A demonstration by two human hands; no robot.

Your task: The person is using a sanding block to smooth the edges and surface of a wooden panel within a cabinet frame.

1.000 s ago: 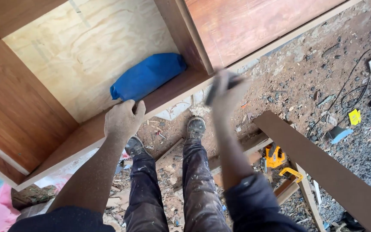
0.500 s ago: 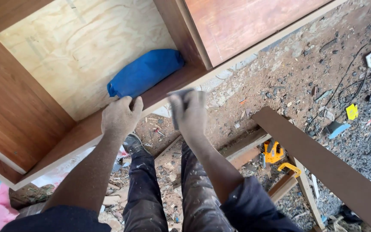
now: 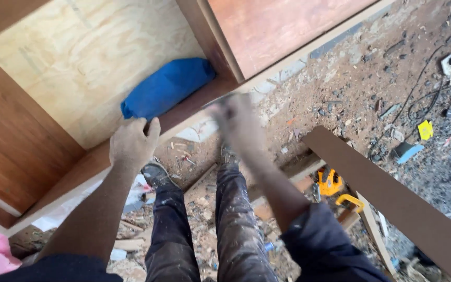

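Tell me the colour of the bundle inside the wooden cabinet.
Blue: the bundle shows best in the head view, the only one.
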